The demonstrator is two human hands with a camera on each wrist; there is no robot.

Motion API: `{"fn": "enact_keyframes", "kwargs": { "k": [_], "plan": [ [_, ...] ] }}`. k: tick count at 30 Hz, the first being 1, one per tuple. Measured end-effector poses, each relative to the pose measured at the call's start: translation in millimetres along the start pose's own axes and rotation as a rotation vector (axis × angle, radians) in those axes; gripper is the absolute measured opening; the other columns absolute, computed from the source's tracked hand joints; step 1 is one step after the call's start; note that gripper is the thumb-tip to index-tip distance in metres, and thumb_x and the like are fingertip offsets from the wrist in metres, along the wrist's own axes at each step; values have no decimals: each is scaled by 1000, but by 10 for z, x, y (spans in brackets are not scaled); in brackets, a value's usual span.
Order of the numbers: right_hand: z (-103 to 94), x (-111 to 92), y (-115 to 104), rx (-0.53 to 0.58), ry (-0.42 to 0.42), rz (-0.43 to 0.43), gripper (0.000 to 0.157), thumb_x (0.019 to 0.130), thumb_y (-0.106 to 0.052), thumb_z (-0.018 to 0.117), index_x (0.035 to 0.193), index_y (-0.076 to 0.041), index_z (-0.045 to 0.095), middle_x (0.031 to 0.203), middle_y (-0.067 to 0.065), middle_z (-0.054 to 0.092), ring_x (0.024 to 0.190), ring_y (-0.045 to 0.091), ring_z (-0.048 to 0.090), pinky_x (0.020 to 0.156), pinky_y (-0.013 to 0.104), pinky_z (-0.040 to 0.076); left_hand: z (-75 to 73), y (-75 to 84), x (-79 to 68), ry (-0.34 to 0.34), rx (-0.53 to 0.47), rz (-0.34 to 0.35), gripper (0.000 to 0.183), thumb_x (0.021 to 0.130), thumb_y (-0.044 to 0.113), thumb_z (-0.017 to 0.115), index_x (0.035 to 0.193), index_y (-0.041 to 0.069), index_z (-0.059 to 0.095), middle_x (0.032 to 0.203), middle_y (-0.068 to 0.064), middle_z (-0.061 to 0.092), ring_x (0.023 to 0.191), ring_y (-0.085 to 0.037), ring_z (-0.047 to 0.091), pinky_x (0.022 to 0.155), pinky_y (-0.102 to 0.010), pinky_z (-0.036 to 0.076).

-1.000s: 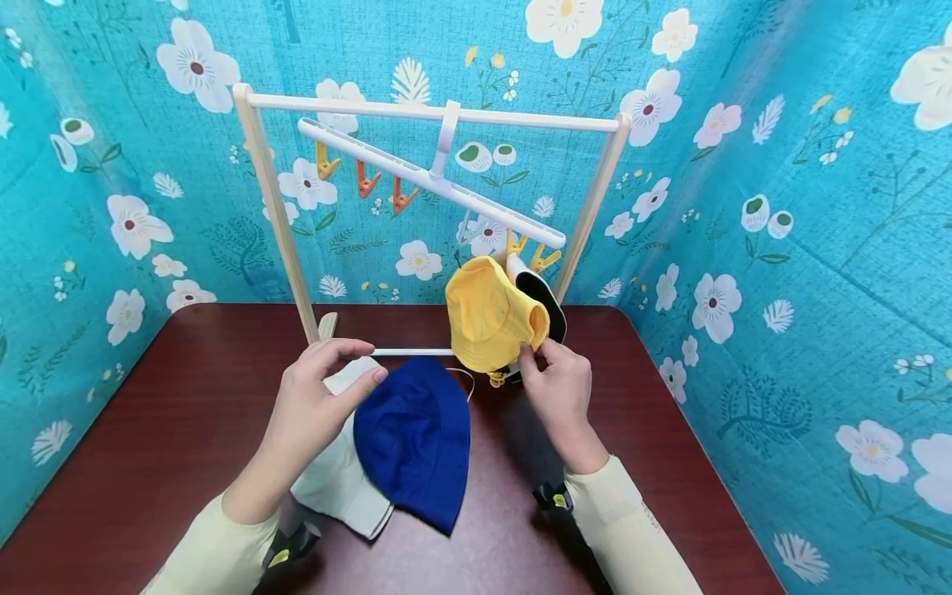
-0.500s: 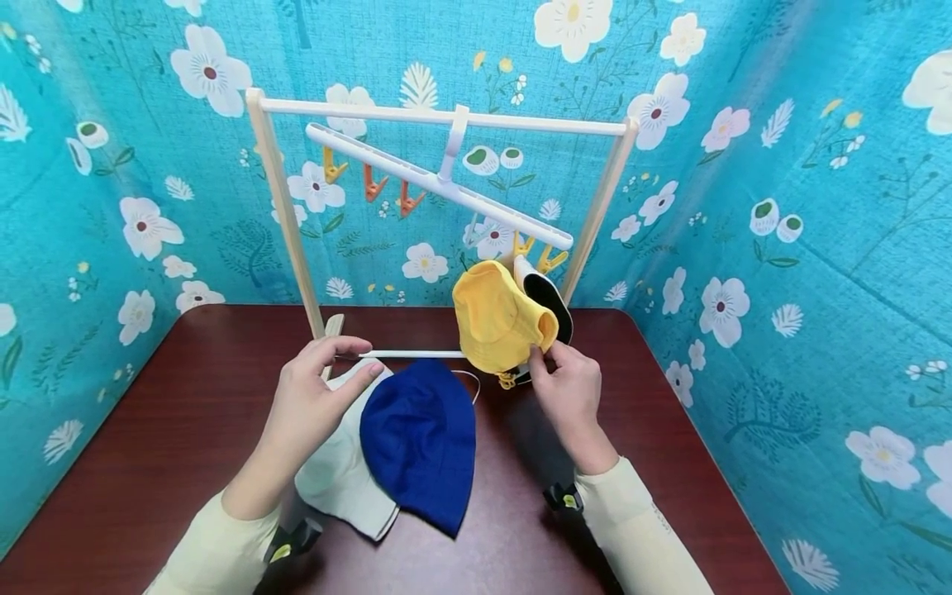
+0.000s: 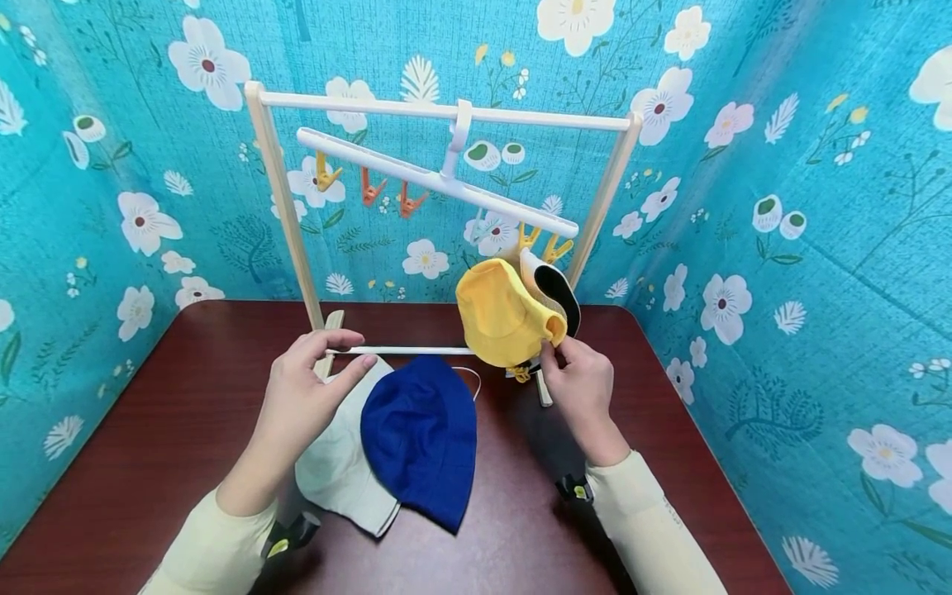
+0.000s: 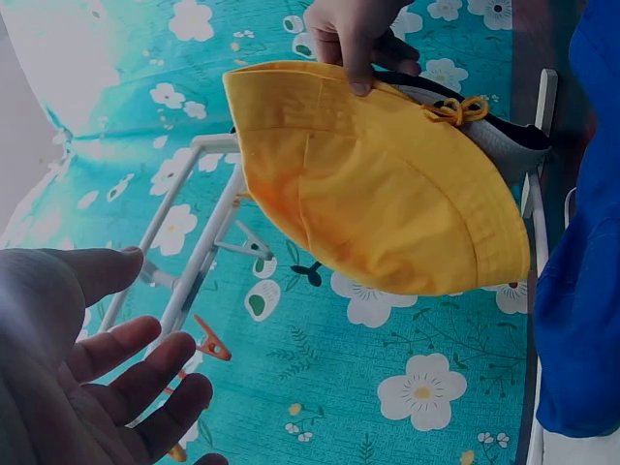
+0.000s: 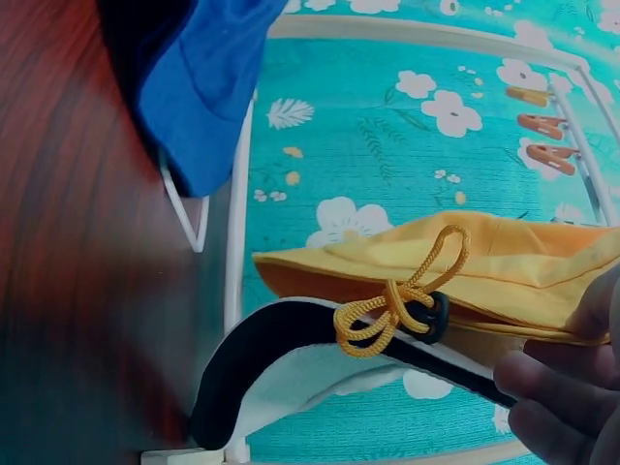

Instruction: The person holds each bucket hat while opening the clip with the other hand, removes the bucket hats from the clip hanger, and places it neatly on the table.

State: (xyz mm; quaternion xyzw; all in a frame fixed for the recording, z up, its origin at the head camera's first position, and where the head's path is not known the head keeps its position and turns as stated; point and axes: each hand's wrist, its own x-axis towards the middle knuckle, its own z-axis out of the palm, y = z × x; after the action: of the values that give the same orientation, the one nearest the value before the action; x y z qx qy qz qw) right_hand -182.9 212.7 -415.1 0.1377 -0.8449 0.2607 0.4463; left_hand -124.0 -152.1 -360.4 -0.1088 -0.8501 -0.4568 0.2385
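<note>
My right hand (image 3: 578,384) pinches the brim of a yellow bucket hat (image 3: 502,314), held up at the right end of the hanger. An orange-yellow cord with a bow (image 5: 392,315) dangles at its brim. Directly behind it, a white hat with a black underside (image 3: 556,289) hangs below two yellow clips (image 3: 558,248); whether a clip also grips the yellow hat cannot be told. My left hand (image 3: 305,392) holds nothing, its thumb and fingers spread apart, above a pale hat (image 3: 345,471). A dark blue bucket hat (image 3: 424,438) lies partly over that pale hat.
A white clip hanger (image 3: 431,178) hangs tilted, right end lower, from a wooden rack (image 3: 278,198). Orange clips (image 3: 370,188) and another yellow clip (image 3: 325,172) dangle at its left half. The dark red table (image 3: 186,413) meets floral cloth walls behind and at the sides.
My right hand and the yellow hat have shifted slightly right, uncovering the rack's right foot. My left hand has drawn a little left. The hanger has swung slightly, and the head view has shifted.
</note>
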Motion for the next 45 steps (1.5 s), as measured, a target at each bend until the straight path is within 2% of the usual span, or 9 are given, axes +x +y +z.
{"fn": "enact_keyframes", "kwargs": {
  "k": [7, 13, 18, 21, 25, 29, 33, 38, 45],
  "plan": [
    [12, -36, 36, -41, -6, -57, 27, 92, -17, 73, 69, -9, 63, 62, 8, 62, 50, 21, 56, 47, 38, 46, -14, 8, 8, -2, 10, -2, 29, 89, 28, 82, 114, 15, 73, 111, 0, 72, 105, -15, 63, 92, -44, 48],
    [-27, -83, 67, -56, -29, -101, 26, 92, -18, 73, 69, -10, 63, 61, 7, 61, 49, 21, 55, 45, 38, 46, -22, 15, 11, -3, 7, -4, 29, 88, 28, 83, 113, 15, 73, 110, 0, 72, 105, -14, 63, 92, -43, 48],
    [-52, -143, 124, -30, -54, -131, 28, 90, -14, 68, 65, -12, 57, 57, 4, 54, 46, 16, 45, 43, 35, 39, -35, 12, 13, -3, 22, 1, 30, 89, 29, 83, 114, 16, 73, 110, 0, 72, 106, -15, 63, 92, -43, 48],
    [-63, -181, 168, -15, -57, -155, 25, 88, -12, 66, 65, -12, 58, 59, 4, 55, 46, 16, 42, 42, 35, 38, -43, 16, 13, -6, 32, 0, 30, 89, 29, 83, 114, 16, 73, 110, 0, 71, 106, -15, 62, 92, -42, 48],
    [-95, -226, 222, 4, -63, -214, 10, 87, -12, 67, 82, -7, 74, 74, 8, 72, 52, 20, 60, 47, 39, 51, -48, 25, 13, -3, 39, 2, 30, 88, 29, 83, 114, 16, 74, 109, 0, 71, 106, -16, 62, 91, -40, 48],
    [-138, -275, 264, 24, -71, -294, 20, 90, -15, 66, 102, -5, 79, 90, 10, 78, 64, 23, 71, 55, 41, 57, -35, 25, 8, -7, 34, 4, 30, 88, 29, 83, 114, 16, 74, 109, 0, 71, 107, -18, 62, 89, -40, 47],
    [-166, -327, 299, 44, -82, -354, 24, 95, -19, 62, 105, -5, 78, 92, 9, 78, 68, 23, 73, 56, 41, 58, -12, 28, 1, -26, 39, 4, 31, 89, 31, 82, 115, 16, 74, 109, -1, 71, 106, -19, 62, 88, -42, 46],
    [-179, -367, 318, 54, -116, -382, 26, 97, -21, 59, 106, -6, 78, 94, 9, 79, 69, 22, 74, 56, 40, 58, 1, 43, -4, -40, 60, 4, 31, 90, 32, 81, 115, 16, 74, 105, -1, 70, 99, -16, 60, 84, -41, 46],
    [-154, -431, 323, 9, -176, -420, 36, 103, -29, 52, 109, -5, 78, 94, 10, 78, 67, 23, 72, 55, 39, 57, -4, 42, -6, -41, 73, 5, 32, 90, 33, 81, 116, 16, 74, 105, -1, 70, 99, -15, 60, 83, -41, 46]
  ]
}}
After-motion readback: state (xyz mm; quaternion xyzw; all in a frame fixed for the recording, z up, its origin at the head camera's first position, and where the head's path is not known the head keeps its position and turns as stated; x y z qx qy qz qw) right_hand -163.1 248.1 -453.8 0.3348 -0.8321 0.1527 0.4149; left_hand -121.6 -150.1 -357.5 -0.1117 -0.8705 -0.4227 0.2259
